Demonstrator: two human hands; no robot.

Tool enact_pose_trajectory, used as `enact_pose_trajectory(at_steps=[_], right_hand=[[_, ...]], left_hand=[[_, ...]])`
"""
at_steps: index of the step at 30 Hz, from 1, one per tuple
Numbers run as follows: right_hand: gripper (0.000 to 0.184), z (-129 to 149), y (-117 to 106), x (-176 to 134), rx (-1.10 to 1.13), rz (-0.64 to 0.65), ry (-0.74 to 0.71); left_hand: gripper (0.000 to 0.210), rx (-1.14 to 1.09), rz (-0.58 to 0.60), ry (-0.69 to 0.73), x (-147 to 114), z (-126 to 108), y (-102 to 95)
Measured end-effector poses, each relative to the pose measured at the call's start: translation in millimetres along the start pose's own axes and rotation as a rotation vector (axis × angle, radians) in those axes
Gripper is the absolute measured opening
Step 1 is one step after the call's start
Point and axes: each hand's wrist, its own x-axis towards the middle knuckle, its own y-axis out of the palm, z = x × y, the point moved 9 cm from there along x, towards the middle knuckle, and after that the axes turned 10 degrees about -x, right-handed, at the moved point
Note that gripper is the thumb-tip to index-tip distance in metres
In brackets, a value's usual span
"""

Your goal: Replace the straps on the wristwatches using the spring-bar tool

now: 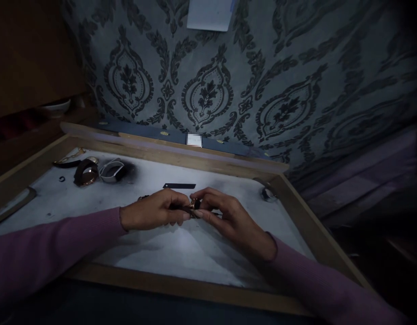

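Both hands meet over the middle of a white board, around a wristwatch (pixel 192 204) with gold-coloured parts and a dark strap, mostly hidden by the fingers. My left hand (pixel 161 208) is closed on the strap, thumb on top. From the other side, the thumb and fingers of my right hand (pixel 222 212) pinch the gold-coloured end. A flat dark blade (pixel 179 185) with one slanted end lies just beyond the hands. Part of a dark beaded object (pixel 143 197) shows behind my left hand.
A wooden frame (pixel 194 291) edges the board. Several watches lie at the back left, including a brown-strapped one (pixel 86 174) and a white-strapped one (pixel 111 171). Another watch (pixel 267 193) is at the right. A curved strap (pixel 15 205) rests by the left edge. Patterned wall stands behind.
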Motion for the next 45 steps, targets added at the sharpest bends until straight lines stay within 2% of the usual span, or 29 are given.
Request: enact_pose_trajectory(at_steps=[6, 10, 16, 20, 24, 28, 31, 35, 41, 45], right_hand=[[0.028, 2, -1, 0, 0.030, -0.009, -0.005], [0.027, 4, -2, 1, 0.058, -0.004, -0.009], [0.036, -4, -3, 2, 0.186, 0.009, 0.094], [0.042, -12, -1, 1, 0.312, 0.028, 0.194], [0.041, -14, -1, 2, 0.348, 0.022, 0.224], [0.036, -10, -3, 2, 0.295, -0.011, 0.174], [0.031, -4, -6, 2, 0.248, -0.077, 0.120], [0.028, 7, -5, 1, 0.210, -0.100, 0.052], [0.025, 11, 2, -2, 0.190, -0.037, 0.045], [0.028, 11, 3, -1, 0.220, -0.026, 0.032]], left_hand=[[0.017, 0.036, -0.005, 0.059, 0, -6, -1.2], [0.018, 0.152, -0.032, 0.077, -1, -7, -3.6], [0.017, 0.293, -0.084, 0.102, -4, -12, -8.7], [0.013, 0.541, -0.177, 0.227, -9, -27, -11.0], [0.008, 0.758, -0.288, 0.365, -18, -44, -8.9], [0.008, 0.974, -0.410, 0.379, -25, -50, -8.9], [0.011, 1.067, -0.449, 0.281, -25, -46, -12.0], [0.014, 0.979, -0.478, 0.143, -24, -36, -23.4], [0.011, 0.529, -0.428, 0.235, -21, -36, -26.5], [0.015, 0.294, -0.367, 0.202, -16, -30, -22.7]])
